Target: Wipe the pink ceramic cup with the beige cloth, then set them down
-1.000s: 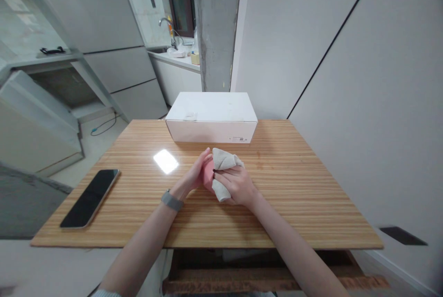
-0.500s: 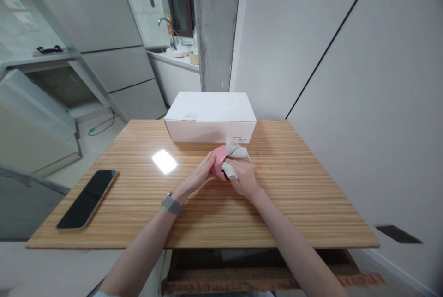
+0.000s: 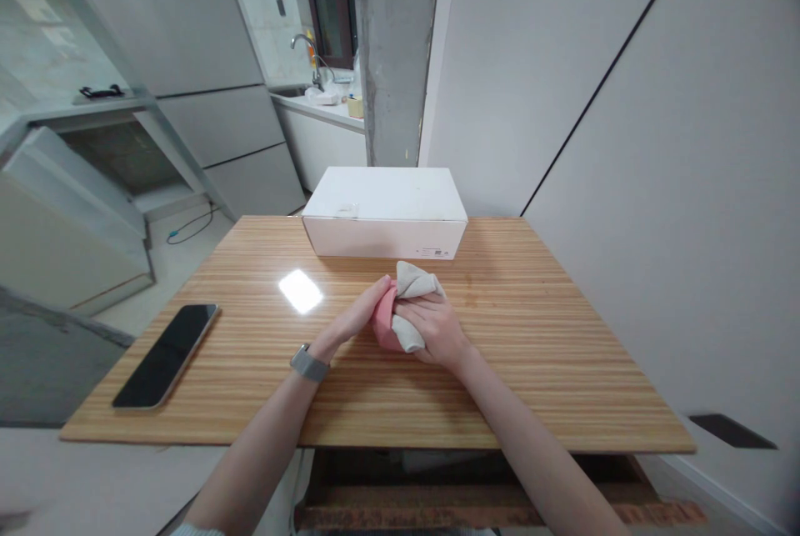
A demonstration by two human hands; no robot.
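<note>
Over the middle of the wooden table (image 3: 531, 378), my left hand (image 3: 361, 309) is wrapped around the left side of a pink object (image 3: 386, 325), perhaps a cup or small bowl; its full shape is hidden. My right hand (image 3: 437, 329) grips a pale grey cloth (image 3: 409, 334) and presses it against the right side of the pink object. Folds of the cloth stick out above and below the fingers. A grey-banded watch (image 3: 309, 363) is on my left wrist.
A white box (image 3: 384, 223) stands at the table's far edge, just beyond my hands. A black phone (image 3: 166, 357) lies at the left. Below the near edge is an open drawer (image 3: 400, 503). A sink faucet (image 3: 306, 44) shows in the background.
The pink object was tilted and turned about half a second ago, its dark opening showing; now it is turned back. Both hands and the cloth shifted away from me, then back.
</note>
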